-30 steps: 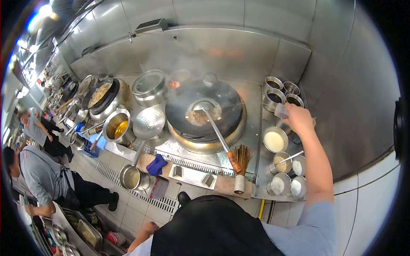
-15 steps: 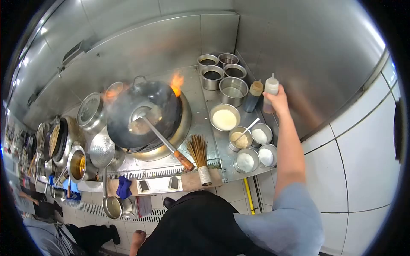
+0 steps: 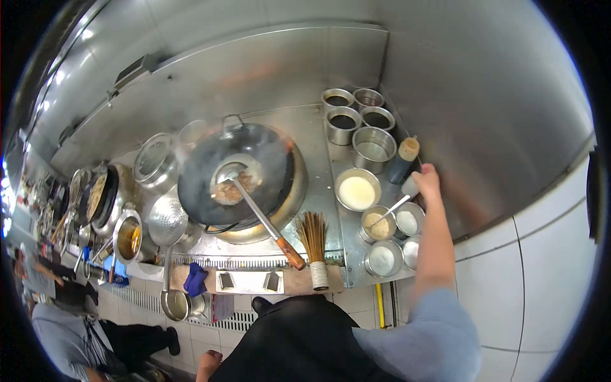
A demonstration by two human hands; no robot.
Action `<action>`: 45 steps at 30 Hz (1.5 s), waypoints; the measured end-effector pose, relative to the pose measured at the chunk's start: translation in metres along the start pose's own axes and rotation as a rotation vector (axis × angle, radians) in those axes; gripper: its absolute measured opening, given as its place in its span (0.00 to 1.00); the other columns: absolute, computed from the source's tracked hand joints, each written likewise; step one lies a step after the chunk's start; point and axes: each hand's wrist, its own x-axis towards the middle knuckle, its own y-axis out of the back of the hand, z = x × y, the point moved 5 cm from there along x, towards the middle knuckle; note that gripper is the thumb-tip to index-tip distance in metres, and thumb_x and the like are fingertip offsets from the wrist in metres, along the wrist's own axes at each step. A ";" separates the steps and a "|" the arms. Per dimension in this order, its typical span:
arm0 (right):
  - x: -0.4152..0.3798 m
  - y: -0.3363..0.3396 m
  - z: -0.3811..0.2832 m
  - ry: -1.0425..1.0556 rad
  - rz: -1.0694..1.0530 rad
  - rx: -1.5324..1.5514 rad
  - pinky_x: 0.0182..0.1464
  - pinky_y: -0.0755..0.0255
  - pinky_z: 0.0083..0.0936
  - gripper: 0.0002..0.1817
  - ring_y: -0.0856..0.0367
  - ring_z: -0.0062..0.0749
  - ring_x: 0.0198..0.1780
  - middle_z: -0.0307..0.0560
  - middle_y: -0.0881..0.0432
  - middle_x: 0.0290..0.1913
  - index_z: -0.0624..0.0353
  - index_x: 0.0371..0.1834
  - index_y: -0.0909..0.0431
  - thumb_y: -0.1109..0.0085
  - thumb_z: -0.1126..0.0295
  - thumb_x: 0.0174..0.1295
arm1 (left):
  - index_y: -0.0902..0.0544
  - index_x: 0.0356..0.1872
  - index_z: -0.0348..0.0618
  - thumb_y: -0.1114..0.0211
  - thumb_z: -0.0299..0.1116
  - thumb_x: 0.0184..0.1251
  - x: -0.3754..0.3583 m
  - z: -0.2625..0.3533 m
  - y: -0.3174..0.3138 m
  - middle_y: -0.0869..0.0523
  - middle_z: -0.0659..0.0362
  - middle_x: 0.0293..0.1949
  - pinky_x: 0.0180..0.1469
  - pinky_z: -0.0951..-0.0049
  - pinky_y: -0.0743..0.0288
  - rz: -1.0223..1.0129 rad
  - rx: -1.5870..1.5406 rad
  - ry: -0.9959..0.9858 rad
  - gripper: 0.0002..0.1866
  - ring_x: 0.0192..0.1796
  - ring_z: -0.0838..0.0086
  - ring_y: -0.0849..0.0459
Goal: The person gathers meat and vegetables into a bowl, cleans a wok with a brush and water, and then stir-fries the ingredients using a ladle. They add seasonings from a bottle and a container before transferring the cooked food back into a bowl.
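My right hand (image 3: 428,180) is closed round a pale squeeze bottle (image 3: 410,186), which stands low at the counter's right side and is mostly hidden by the hand. Beside it is a squeeze bottle of dark sauce (image 3: 402,162) with a brownish top. Close by are metal pots of white powder (image 3: 408,221) and a pot of creamy liquid (image 3: 357,192). My left hand (image 3: 209,361), partly cut off at the bottom edge, is curled with nothing visible in it. A ladle (image 3: 261,213) rests in the smoking wok (image 3: 235,143), its bowl over browned food.
A bamboo brush (image 3: 313,245) lies right of the wok. Pots of dark sauce (image 3: 342,121) stand at the back. Left are a perforated skimmer (image 3: 168,219), a blue cloth (image 3: 196,279) and more pans. A co-worker (image 3: 70,337) stands lower left; a steel wall (image 3: 490,127) borders the right.
My right hand has lowered the pale squeeze bottle toward the counter. The flames round the wok have nearly died away. The view has shifted, so the station appears farther right and lower.
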 end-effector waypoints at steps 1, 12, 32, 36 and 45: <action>0.004 0.008 -0.020 0.094 0.079 -0.100 0.56 0.29 0.33 0.32 0.20 0.45 0.52 0.61 0.19 0.49 0.70 0.53 0.27 0.32 0.65 0.42 | 0.15 0.37 0.38 0.38 0.42 0.58 -0.001 -0.021 -0.009 0.13 0.48 0.32 0.42 0.64 0.21 -0.013 0.007 -0.008 0.16 0.37 0.60 0.12; 0.072 -0.045 -0.046 0.121 0.016 -0.266 0.56 0.29 0.36 0.36 0.20 0.48 0.54 0.58 0.18 0.49 0.63 0.60 0.33 0.33 0.62 0.46 | 0.16 0.35 0.37 0.36 0.41 0.56 -0.056 -0.003 0.005 0.13 0.52 0.27 0.38 0.66 0.21 -0.033 -0.058 0.183 0.16 0.33 0.66 0.13; -0.138 -0.114 -0.287 1.046 -0.558 -0.920 0.46 0.25 0.40 0.36 0.19 0.46 0.47 0.52 0.19 0.43 0.49 0.62 0.33 0.33 0.66 0.45 | 0.15 0.37 0.37 0.37 0.39 0.58 -0.007 0.030 -0.005 0.13 0.51 0.28 0.40 0.66 0.21 0.039 -0.198 0.161 0.15 0.31 0.67 0.13; -0.153 -0.145 -0.302 1.217 -0.527 -1.109 0.45 0.26 0.37 0.27 0.19 0.42 0.46 0.49 0.18 0.44 0.49 0.61 0.30 0.40 0.68 0.54 | 0.15 0.37 0.38 0.37 0.41 0.58 -0.010 0.021 -0.026 0.13 0.51 0.28 0.39 0.66 0.21 0.014 -0.151 0.124 0.15 0.30 0.67 0.13; -0.146 -0.144 -0.326 1.276 -0.301 -1.178 0.44 0.28 0.33 0.25 0.19 0.38 0.45 0.46 0.19 0.41 0.49 0.61 0.29 0.45 0.71 0.57 | 0.14 0.39 0.42 0.41 0.47 0.59 -0.052 -0.031 -0.068 0.13 0.50 0.38 0.50 0.62 0.24 -0.174 0.098 0.058 0.19 0.46 0.57 0.15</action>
